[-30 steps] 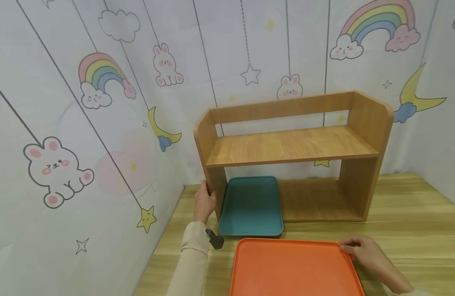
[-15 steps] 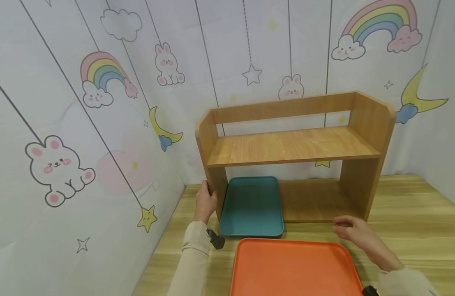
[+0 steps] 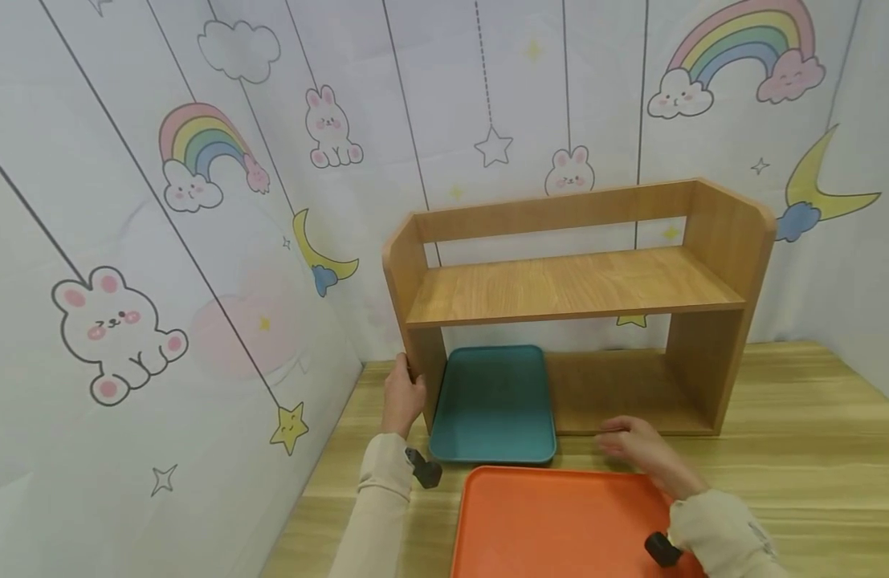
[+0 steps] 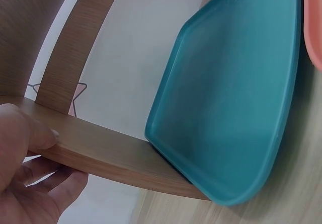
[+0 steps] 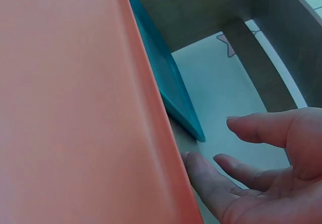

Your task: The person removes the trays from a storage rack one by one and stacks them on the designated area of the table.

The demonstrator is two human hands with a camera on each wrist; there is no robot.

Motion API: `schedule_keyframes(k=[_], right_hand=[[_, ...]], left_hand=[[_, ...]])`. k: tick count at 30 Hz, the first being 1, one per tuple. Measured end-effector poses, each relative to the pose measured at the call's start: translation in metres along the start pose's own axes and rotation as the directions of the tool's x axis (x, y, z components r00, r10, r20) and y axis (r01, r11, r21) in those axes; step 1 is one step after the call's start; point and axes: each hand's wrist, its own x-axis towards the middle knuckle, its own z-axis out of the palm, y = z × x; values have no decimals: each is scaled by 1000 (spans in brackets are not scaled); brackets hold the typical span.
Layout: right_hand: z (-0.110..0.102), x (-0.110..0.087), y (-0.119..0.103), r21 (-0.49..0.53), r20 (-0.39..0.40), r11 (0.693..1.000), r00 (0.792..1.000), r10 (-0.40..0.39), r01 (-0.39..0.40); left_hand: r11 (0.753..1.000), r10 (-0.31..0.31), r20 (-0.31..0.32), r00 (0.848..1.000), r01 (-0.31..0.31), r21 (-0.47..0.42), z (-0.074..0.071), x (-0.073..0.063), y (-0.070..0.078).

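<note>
A two-tier wooden desk shelf (image 3: 574, 285) stands at the back of the table. My left hand (image 3: 404, 397) grips its left side panel (image 4: 105, 148); in the left wrist view the thumb lies on one face and the fingers round the other. Inside the lower tier, against that panel, lies a teal tray (image 3: 495, 409), its front end poking out. An orange tray (image 3: 552, 522) lies nearer me. Just past its far edge hovers my right hand (image 3: 642, 448), thumb and fingers (image 5: 209, 183) apart with nothing between them. My right sleeve covers the orange tray's right corner.
Wood-grain table (image 3: 813, 457) extends to the right of the shelf. A white wall cloth (image 3: 271, 160) printed with rabbits, rainbows and moons runs behind and along the left side. A small black device sits on each sleeve cuff.
My right hand has let go of the orange tray's far right corner and moved up, then left past its far edge. My left hand and both trays stay in place.
</note>
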Motion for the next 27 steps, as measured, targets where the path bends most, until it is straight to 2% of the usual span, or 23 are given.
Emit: schedule_keyframes(k=[6, 16, 22, 27], right_hand=[[19, 13, 0, 80, 23, 997, 1000, -12, 10], [36, 28, 0, 141, 87, 990, 996, -4, -8], [42, 37, 2, 152, 154, 987, 988, 27, -51], [46, 40, 1, 163, 170, 983, 984, 58, -86]], left_hand=[[1000, -8, 3, 1000, 8, -5, -1, 0, 0], [1000, -27, 12, 1000, 27, 0, -2, 0, 2], [1000, -20, 5, 1000, 20, 6, -3, -2, 2], [1000, -20, 8, 1000, 20, 0, -2, -3, 4]])
